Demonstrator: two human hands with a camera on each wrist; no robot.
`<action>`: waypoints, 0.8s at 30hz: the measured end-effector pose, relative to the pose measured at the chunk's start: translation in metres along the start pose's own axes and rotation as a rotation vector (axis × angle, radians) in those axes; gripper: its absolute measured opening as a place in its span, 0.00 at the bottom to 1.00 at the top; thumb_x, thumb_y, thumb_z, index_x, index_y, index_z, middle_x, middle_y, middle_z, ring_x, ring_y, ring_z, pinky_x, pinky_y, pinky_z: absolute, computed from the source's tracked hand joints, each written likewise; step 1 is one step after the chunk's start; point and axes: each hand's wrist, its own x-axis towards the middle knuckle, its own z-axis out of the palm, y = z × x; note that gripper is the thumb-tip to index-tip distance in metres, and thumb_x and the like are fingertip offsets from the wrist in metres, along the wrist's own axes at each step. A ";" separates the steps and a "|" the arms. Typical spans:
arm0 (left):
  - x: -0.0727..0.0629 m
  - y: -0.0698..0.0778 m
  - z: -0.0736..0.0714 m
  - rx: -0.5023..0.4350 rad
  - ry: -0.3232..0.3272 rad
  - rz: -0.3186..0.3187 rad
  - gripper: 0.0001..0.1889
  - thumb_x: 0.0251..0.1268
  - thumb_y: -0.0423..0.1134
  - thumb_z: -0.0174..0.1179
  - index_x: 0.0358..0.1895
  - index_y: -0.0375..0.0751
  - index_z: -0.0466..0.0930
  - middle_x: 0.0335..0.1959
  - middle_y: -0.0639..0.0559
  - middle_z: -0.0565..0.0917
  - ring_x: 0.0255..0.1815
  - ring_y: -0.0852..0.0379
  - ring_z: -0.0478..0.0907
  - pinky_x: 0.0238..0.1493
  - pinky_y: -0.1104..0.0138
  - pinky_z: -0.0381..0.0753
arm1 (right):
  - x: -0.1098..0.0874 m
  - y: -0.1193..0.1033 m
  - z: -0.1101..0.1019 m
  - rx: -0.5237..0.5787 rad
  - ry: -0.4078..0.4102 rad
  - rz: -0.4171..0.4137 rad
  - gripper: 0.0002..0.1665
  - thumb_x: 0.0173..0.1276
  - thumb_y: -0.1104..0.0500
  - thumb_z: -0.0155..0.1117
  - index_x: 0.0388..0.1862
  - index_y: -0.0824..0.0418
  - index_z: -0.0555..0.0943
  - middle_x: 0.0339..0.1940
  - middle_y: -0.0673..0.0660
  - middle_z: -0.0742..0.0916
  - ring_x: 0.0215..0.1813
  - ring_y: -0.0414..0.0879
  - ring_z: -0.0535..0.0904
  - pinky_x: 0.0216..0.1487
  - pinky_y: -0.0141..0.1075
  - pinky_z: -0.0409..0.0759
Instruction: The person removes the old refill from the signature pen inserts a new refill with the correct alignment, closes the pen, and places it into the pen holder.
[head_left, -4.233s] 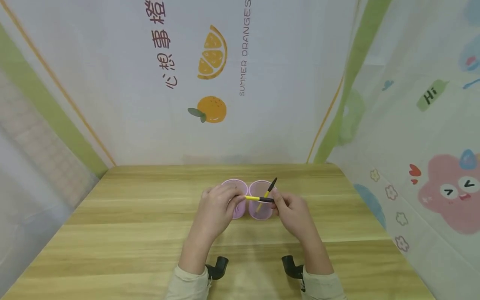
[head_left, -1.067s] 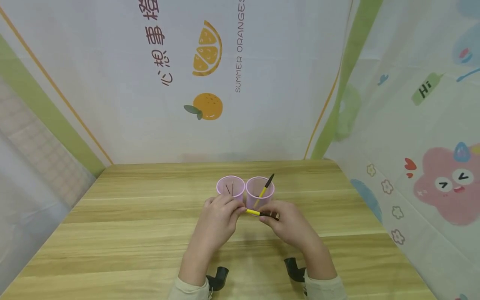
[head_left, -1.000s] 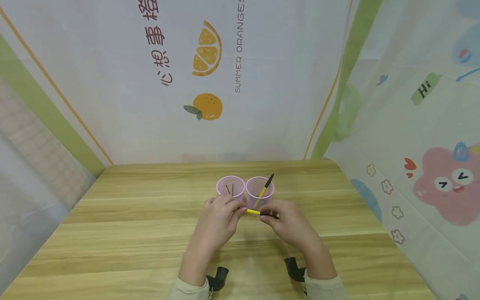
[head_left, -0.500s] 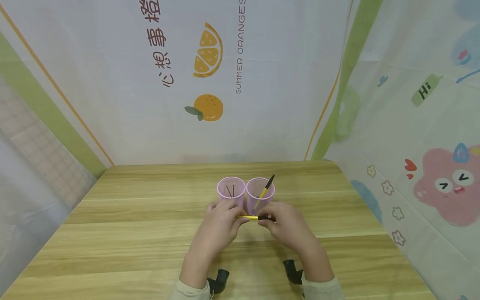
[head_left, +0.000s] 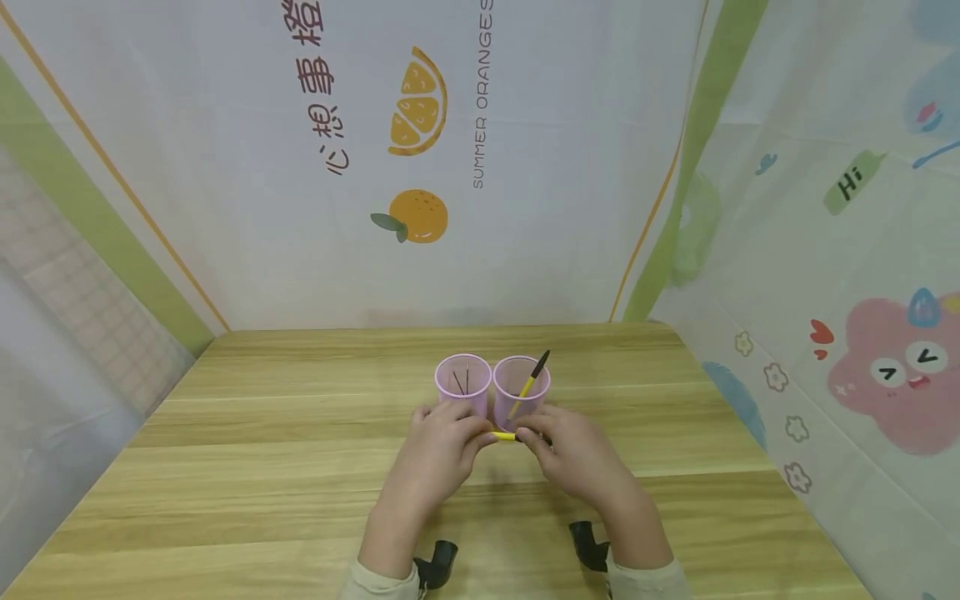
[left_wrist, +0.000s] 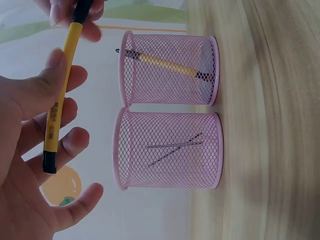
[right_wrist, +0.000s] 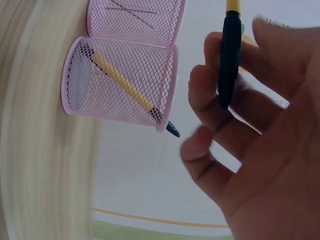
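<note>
A yellow pen (left_wrist: 61, 92) with a black end and black grip is held level in front of two pink mesh pen holders. My left hand (head_left: 435, 450) pinches its yellow barrel between thumb and forefinger, the other fingers spread. At the black grip (right_wrist: 229, 60) is my right hand (head_left: 573, 450), thumb and fingers curled about it; in the right wrist view the thumb looks slightly off the surface. The right pen holder (right_wrist: 125, 107) contains another yellow-and-black pen (right_wrist: 122, 80), leaning with its tip above the rim. Two thin dark sticks (left_wrist: 175, 145) stand crossed inside the left pen holder (left_wrist: 170, 175).
The pen holders stand side by side on a wooden table (head_left: 285, 467). Behind it hangs a white cloth (head_left: 562, 208) with orange prints. Black curved pieces (head_left: 437, 564) sit by both sleeves.
Both hands have come down and nearer with the pen, from over the holders to in front of them. In the last half second, the right fingers have shifted slightly along the grip.
</note>
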 end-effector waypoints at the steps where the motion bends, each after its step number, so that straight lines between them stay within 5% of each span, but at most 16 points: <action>1: 0.000 0.000 0.000 0.001 0.010 0.004 0.05 0.66 0.47 0.73 0.36 0.53 0.91 0.34 0.60 0.84 0.45 0.55 0.83 0.57 0.44 0.80 | -0.001 0.000 0.000 0.000 -0.007 -0.001 0.07 0.79 0.57 0.65 0.44 0.53 0.89 0.38 0.45 0.86 0.37 0.36 0.77 0.40 0.32 0.79; 16: -0.001 -0.005 0.004 0.044 0.035 -0.008 0.05 0.62 0.48 0.76 0.34 0.54 0.91 0.33 0.60 0.82 0.44 0.55 0.82 0.58 0.42 0.81 | -0.001 0.002 0.000 0.062 -0.060 0.036 0.09 0.73 0.67 0.69 0.47 0.55 0.88 0.49 0.49 0.88 0.49 0.43 0.84 0.51 0.40 0.86; 24: -0.002 -0.007 0.002 0.041 0.045 -0.009 0.05 0.62 0.46 0.76 0.35 0.53 0.92 0.34 0.61 0.83 0.44 0.56 0.82 0.57 0.41 0.82 | -0.003 0.004 -0.003 0.116 -0.031 0.003 0.13 0.67 0.72 0.71 0.43 0.54 0.86 0.45 0.49 0.86 0.42 0.40 0.80 0.44 0.34 0.82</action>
